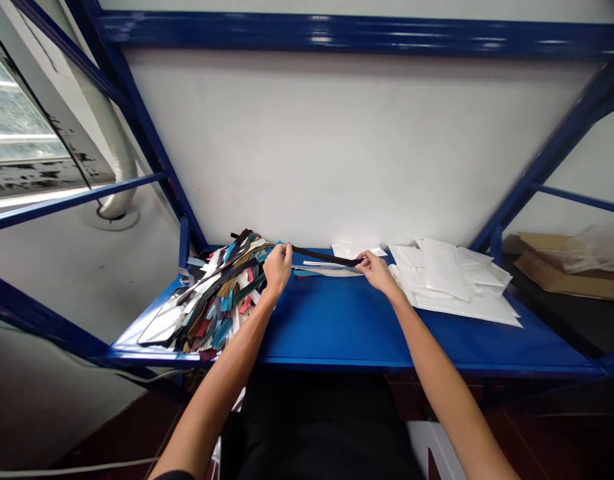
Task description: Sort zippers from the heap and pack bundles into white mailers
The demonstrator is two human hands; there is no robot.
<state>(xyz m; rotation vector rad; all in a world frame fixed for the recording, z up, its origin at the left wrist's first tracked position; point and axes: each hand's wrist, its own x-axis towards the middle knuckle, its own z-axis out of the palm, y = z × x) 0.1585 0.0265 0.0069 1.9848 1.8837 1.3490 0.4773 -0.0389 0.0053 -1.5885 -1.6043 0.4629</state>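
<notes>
A black strip (324, 256) is stretched between my two hands over the blue table (337, 320). My left hand (278, 265) is closed on its left end, beside a heap of multicoloured strips (227, 293). The fingers of my right hand (371, 265) pinch the other end, near the white packets. Beneath the black strip, several flat strips (331, 270) in grey, white and beige lie side by side on the table.
White packets (451, 280) are piled on the table's right, and one flat white packet (357, 251) lies at the back. Blue frame posts (157, 147) and a crossbar (337, 35) surround the table. An open cardboard box (551, 273) stands at far right.
</notes>
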